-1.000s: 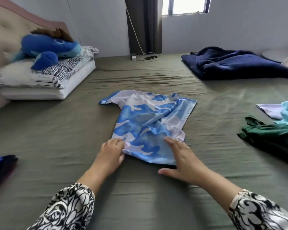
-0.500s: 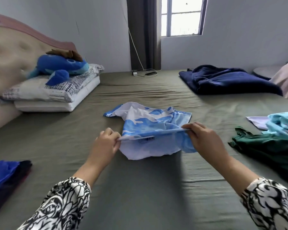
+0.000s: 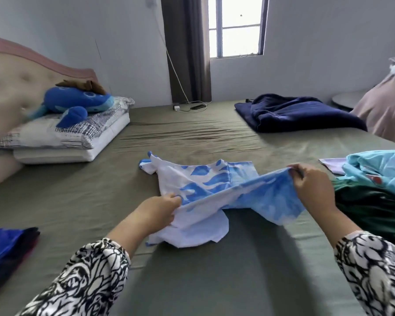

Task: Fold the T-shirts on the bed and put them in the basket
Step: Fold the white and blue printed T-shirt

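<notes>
A blue-and-white patterned T-shirt (image 3: 205,179) lies in the middle of the olive-green bed (image 3: 192,137), its near edge lifted off the sheet. My left hand (image 3: 156,212) pinches the lifted edge at its left end. My right hand (image 3: 312,185) grips the same edge at its right end, held higher. The cloth stretches between both hands and its far part rests on the bed. Other T-shirts wait at the right: a light blue one (image 3: 374,167) and a dark green one (image 3: 374,206). No basket is in view.
Pillows (image 3: 62,142) with a blue plush toy (image 3: 75,102) sit at the far left by the headboard. A navy blanket (image 3: 299,115) lies at the far right. A blue and dark fabric stack (image 3: 5,249) sits at the near left edge. Chargers and cables (image 3: 189,107) lie under the window.
Both hands have taken the shirt's near edge, lifted it off the bed and pulled it wider apart; the right hand moved right and up. The camera tilted upward.
</notes>
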